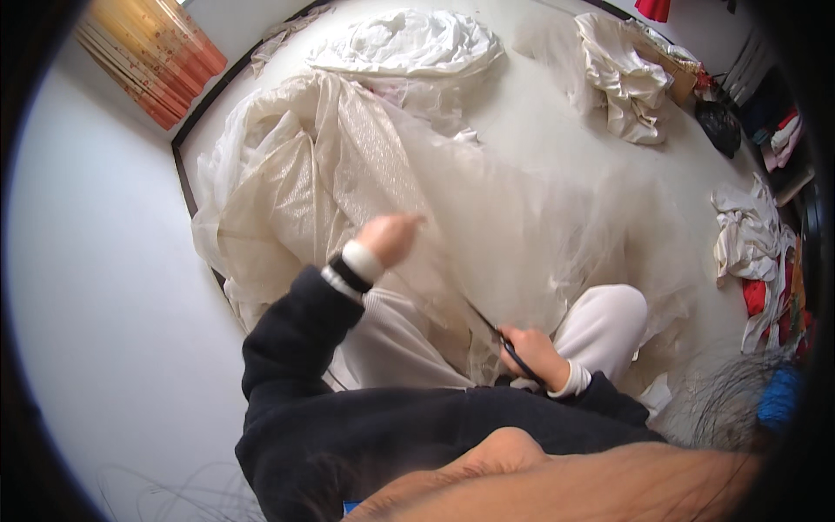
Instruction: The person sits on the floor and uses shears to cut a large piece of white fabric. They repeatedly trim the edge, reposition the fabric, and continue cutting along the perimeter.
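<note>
At the far left runs a white wall [96, 287], and above it hangs a yellow-to-red curtain [156, 65] with a printed pattern. Next comes the cream glittering fabric [374, 157], heaped in folds on the floor, with one length stretching down toward the person's lap. The left hand [390, 239] is over this length, above the left knee; its fingers [416, 220] look curled together, but they are blurred, and I cannot tell whether they pinch the cloth. Beyond the heap, near the far wall, lies a round mound of white cloth [409, 43]. In the middle, sheer pale fabric [513, 209] spreads across the floor in front of the knees; where it joins the glittering part is unclear. Between the legs, in light trousers [604, 331], the right hand [537, 352] has its fingers wrapped around the black handles of the scissors [518, 358]. The dark blades point forward and left, at the lower part of the fabric; whether they are parted cannot be made out. Farther right lie a crumpled cream cloth [622, 78], a black bag [718, 126], and a white cloth [748, 230] beside a red piece [753, 296].
</note>
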